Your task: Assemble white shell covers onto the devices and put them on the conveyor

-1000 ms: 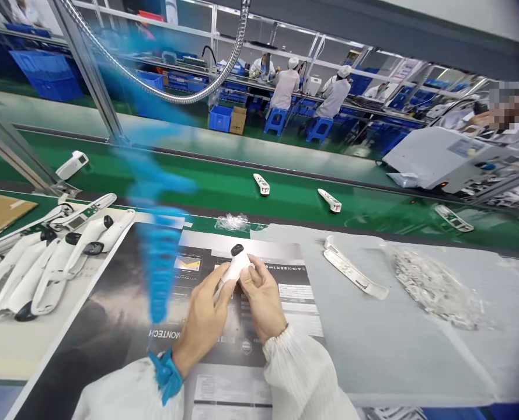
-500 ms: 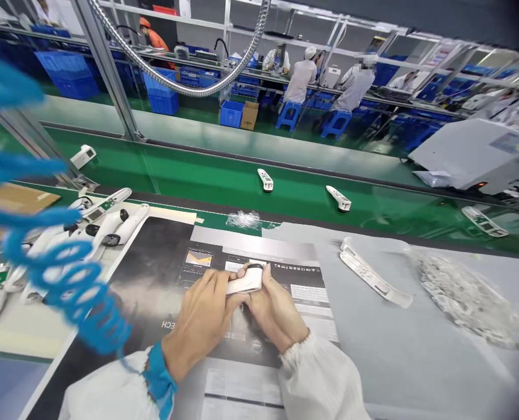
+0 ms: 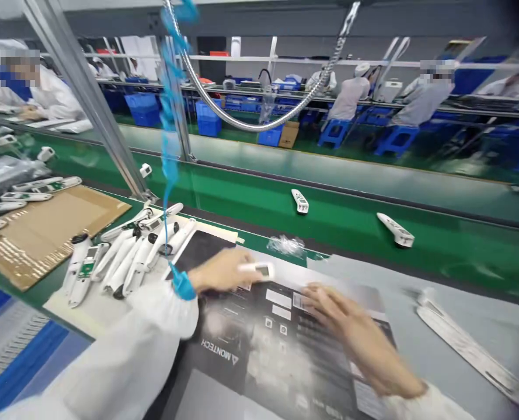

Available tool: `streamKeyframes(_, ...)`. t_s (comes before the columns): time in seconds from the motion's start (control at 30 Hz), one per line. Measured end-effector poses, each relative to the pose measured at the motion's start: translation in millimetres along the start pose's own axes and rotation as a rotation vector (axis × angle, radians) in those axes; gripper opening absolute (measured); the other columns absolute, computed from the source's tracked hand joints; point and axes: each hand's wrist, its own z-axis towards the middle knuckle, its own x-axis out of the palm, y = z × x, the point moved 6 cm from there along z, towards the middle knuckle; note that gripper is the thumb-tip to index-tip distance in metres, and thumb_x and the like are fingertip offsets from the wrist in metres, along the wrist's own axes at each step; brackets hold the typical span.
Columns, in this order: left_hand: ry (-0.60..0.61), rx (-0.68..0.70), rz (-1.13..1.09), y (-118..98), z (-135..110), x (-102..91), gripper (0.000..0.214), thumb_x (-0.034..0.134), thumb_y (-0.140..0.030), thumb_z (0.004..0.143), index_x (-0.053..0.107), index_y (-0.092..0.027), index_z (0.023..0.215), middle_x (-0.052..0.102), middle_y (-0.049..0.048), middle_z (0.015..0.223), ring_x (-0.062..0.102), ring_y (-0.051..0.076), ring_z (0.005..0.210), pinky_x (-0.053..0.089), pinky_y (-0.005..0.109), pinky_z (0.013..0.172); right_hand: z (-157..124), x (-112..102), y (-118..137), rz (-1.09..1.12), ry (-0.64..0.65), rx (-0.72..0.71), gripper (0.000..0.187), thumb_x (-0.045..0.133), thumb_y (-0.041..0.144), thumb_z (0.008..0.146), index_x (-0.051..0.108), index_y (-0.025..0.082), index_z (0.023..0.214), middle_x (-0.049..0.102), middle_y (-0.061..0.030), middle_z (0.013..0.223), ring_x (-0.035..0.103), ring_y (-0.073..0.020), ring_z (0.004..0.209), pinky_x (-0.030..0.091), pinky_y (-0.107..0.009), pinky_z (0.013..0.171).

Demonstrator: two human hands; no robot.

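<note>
My left hand (image 3: 224, 269) is shut on a white handheld device with a small dark screen (image 3: 263, 270), held over the far part of a black printed MONTECH sheet (image 3: 219, 326). A blue wrist strap (image 3: 183, 286) circles my left wrist, joined to a coiled blue cord (image 3: 169, 134). To the right, my right hand (image 3: 342, 321) hovers low over the sheet, fingers stretched out and a little blurred, holding nothing. Left of the sheet lies a cluster of similar white devices (image 3: 125, 262), some with green circuit boards showing. A long white plastic strip (image 3: 464, 344) lies on the right.
Beyond the bench runs a green conveyor belt (image 3: 250, 195) carrying two white devices (image 3: 300, 202), (image 3: 396, 230) ahead of me. Crumpled clear plastic (image 3: 286, 245) lies near the belt. Cardboard (image 3: 62, 227) covers the left side. A metal post (image 3: 88, 105) stands there; co-workers sit beyond.
My hands have parted. The left has moved away and leftward with the device, while the right has let go and opened. The view has swung left, showing more of the left side.
</note>
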Motion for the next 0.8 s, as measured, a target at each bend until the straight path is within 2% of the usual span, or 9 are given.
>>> streamKeyframes(0.13,-0.366,-0.130,0.159,41.7,56.0,-84.9,0.035,0.050,-0.029,0.097,0.051,-0.014,0.129,0.068,0.0071,0.102,0.066,0.018,0.087,0.053,0.035,0.080,50.3,-47.7,30.3,-0.391,-0.076,-0.136,0.046,0.069,0.058,0.076,0.070,0.024,0.108,0.069,-0.0112,0.121,0.065,-0.0305,0.110,0.051,-0.043,0.099)
streamKeyframes(0.2,-0.454,-0.190,0.217,60.6,79.3,-105.8,0.035,0.054,-0.032,0.096,0.053,-0.015,0.127,0.063,0.0095,0.114,0.063,0.021,0.099,0.053,0.043,0.089,84.0,-55.6,45.9,-0.498,-0.152,-0.219,0.035,0.065,0.049,0.080,0.070,0.022,0.101,0.072,-0.0110,0.112,0.068,-0.0283,0.104,0.054,-0.040,0.093)
streamKeyframes(0.27,-0.495,-0.233,0.259,76.0,93.9,-113.2,0.034,0.058,-0.034,0.094,0.057,-0.014,0.122,0.061,0.0101,0.118,0.062,0.023,0.104,0.052,0.047,0.092,121.4,-57.2,59.4,-0.578,-0.262,-0.272,0.021,0.061,0.036,0.081,0.069,0.020,0.093,0.075,-0.0101,0.102,0.070,-0.0251,0.098,0.054,-0.037,0.090)
streamKeyframes(0.37,-0.538,-0.230,0.312,86.6,94.1,-107.1,0.031,0.058,-0.032,0.094,0.059,-0.013,0.118,0.061,0.0098,0.120,0.058,0.026,0.111,0.047,0.051,0.098,180.5,-51.9,74.9,-0.675,-0.415,-0.287,0.014,0.060,0.027,0.079,0.066,0.019,0.090,0.074,-0.0106,0.099,0.069,-0.0238,0.096,0.050,-0.039,0.095)
streamKeyframes(0.43,-0.531,-0.194,0.342,84.6,80.8,-93.8,0.026,0.056,-0.027,0.094,0.061,-0.011,0.113,0.062,0.0117,0.118,0.058,0.027,0.113,0.044,0.051,0.100,216.2,-43.1,84.9,-0.691,-0.484,-0.302,0.023,0.060,0.028,0.081,0.063,0.018,0.101,0.071,-0.0135,0.110,0.064,-0.0263,0.108,0.043,-0.043,0.103)
streamKeyframes(0.57,-0.349,-0.049,0.365,65.7,39.9,-51.9,0.016,0.062,-0.022,0.087,0.069,-0.014,0.099,0.069,0.0112,0.110,0.062,0.025,0.107,0.046,0.038,0.101,263.3,-11.8,100.9,-0.649,-0.489,-0.328,0.044,0.062,0.024,0.080,0.053,0.013,0.121,0.058,-0.0203,0.133,0.043,-0.0341,0.134,0.027,-0.057,0.113)
streamKeyframes(0.63,-0.271,0.001,0.364,55.7,19.9,-36.0,0.018,0.064,-0.024,0.086,0.069,-0.018,0.101,0.068,0.0085,0.115,0.060,0.023,0.113,0.045,0.034,0.104,269.2,7.7,105.3,-0.603,-0.395,-0.335,0.045,0.063,0.021,0.078,0.054,0.011,0.121,0.059,-0.0220,0.130,0.047,-0.0350,0.130,0.030,-0.058,0.111)
streamKeyframes(0.7,-0.284,0.013,0.344,46.8,4.2,-32.5,0.022,0.057,-0.024,0.091,0.067,-0.018,0.109,0.065,0.0090,0.124,0.056,0.023,0.121,0.042,0.035,0.108,258.5,26.6,108.1,-0.545,-0.242,-0.357,0.042,0.062,0.023,0.080,0.056,0.011,0.120,0.062,-0.0193,0.125,0.060,-0.0307,0.115,0.042,-0.051,0.105)
streamKeyframes(0.8,-0.514,0.061,0.313,26.7,-12.5,-49.2,0.034,0.045,-0.024,0.097,0.056,-0.014,0.126,0.052,0.0130,0.141,0.045,0.023,0.133,0.036,0.041,0.114,209.8,51.0,110.1,-0.468,0.052,-0.419,0.037,0.062,0.033,0.083,0.062,0.018,0.117,0.067,-0.0085,0.119,0.068,-0.0222,0.094,0.054,-0.039,0.091)
